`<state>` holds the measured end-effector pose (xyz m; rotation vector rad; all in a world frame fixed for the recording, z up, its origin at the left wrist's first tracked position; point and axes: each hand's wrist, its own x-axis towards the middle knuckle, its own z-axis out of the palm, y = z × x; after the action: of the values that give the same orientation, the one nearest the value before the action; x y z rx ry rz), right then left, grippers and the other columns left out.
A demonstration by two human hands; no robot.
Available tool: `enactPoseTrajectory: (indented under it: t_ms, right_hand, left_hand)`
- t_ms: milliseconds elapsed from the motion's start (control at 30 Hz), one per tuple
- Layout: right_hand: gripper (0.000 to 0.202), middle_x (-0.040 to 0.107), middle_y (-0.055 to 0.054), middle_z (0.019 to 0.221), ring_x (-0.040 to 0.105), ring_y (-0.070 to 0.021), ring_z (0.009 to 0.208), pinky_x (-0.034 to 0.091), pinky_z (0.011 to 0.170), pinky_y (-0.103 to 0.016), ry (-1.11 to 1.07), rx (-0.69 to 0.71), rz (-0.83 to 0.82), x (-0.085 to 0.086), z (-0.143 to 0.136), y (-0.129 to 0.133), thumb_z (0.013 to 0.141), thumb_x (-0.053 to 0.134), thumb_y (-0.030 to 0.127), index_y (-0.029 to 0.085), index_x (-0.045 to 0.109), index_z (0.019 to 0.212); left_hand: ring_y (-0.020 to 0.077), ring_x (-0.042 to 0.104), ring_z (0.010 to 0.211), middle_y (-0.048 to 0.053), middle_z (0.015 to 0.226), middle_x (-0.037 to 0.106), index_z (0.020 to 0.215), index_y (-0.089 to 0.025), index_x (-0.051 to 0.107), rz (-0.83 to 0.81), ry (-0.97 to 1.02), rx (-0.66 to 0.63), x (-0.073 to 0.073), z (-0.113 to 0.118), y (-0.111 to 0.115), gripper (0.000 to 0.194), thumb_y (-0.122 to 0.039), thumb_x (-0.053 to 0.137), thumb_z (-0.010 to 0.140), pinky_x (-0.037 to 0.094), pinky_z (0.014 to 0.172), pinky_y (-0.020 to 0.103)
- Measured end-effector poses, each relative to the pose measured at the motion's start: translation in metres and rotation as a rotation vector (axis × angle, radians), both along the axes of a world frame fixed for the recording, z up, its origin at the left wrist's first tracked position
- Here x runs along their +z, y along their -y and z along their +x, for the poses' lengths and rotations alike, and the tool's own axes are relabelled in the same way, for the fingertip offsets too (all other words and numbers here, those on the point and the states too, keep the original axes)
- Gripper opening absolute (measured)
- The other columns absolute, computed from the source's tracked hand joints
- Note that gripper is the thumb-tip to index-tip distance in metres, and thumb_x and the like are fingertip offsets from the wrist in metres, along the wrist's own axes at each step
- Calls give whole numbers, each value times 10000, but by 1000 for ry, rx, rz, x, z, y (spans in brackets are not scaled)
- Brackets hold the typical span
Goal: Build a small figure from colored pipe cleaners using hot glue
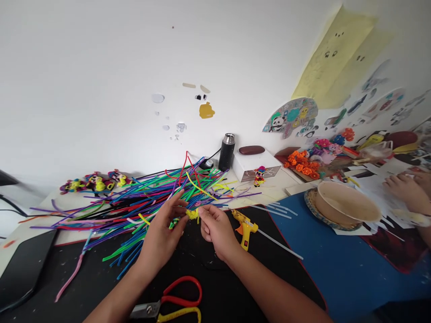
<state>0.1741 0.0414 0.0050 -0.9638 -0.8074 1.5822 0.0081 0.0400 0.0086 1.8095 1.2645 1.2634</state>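
Between my two hands is a small yellow pipe-cleaner piece (193, 214), coiled and fuzzy, held above the black mat. My left hand (164, 226) pinches its left end between thumb and fingers. The thumb and forefinger of my right hand (215, 226) close on the other end. A bit of green shows by my left fingers, too small to name. Behind my hands lies a large heap of coloured pipe cleaners (161, 193). A yellow glue gun (246, 229) with a clear stick rests right of my right hand. Scissors (180, 300) with red and yellow handles lie nearer me.
Several finished pipe-cleaner figures (96, 181) lie at the back left; another figure (259, 176) stands by the white box (256, 161). A black flask (227, 152) is beside it. At right are a beige bowl (348, 204), clear glue sticks (279, 209) and another person's hands (406, 190).
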Motion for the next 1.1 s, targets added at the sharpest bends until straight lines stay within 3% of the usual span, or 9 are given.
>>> enactPoseTrajectory:
  t_ms: [167,533,800,1100]
  right_hand:
    - [479,356,141,482,255,-40,386,137,394,-207,-47,-54,11,-2,-5,-9,751,862,586,186,617,846]
    - [454,347,138,481,247,-36,390,123,404,-205,-77,-103,-41,-22,12,-2,759,868,553,183,612,820]
    - [431,363,134,477,244,-41,390,131,397,-209,-81,-71,-50,-19,9,1,755,867,530,183,618,807]
    - [444,374,128,478,255,-43,393,146,397,-208,-64,-43,-32,-22,8,4,756,861,555,177,635,816]
  left_hand:
    - [207,720,1049,60,1201,696,1518,-318,502,21,6,-14,2,-5,-6,558,-280,647,981,616,954,394]
    - [218,706,1016,52,1196,732,1319,-283,653,202,-329,-61,-3,-3,-3,347,-252,693,977,596,894,357]
    - [228,725,955,47,1051,758,1245,-255,695,239,-357,-32,-5,-7,1,262,-282,687,984,600,871,365]
    - [238,721,1006,62,1082,757,1178,-236,692,269,-355,-63,-8,-5,6,196,-273,700,986,591,897,368]
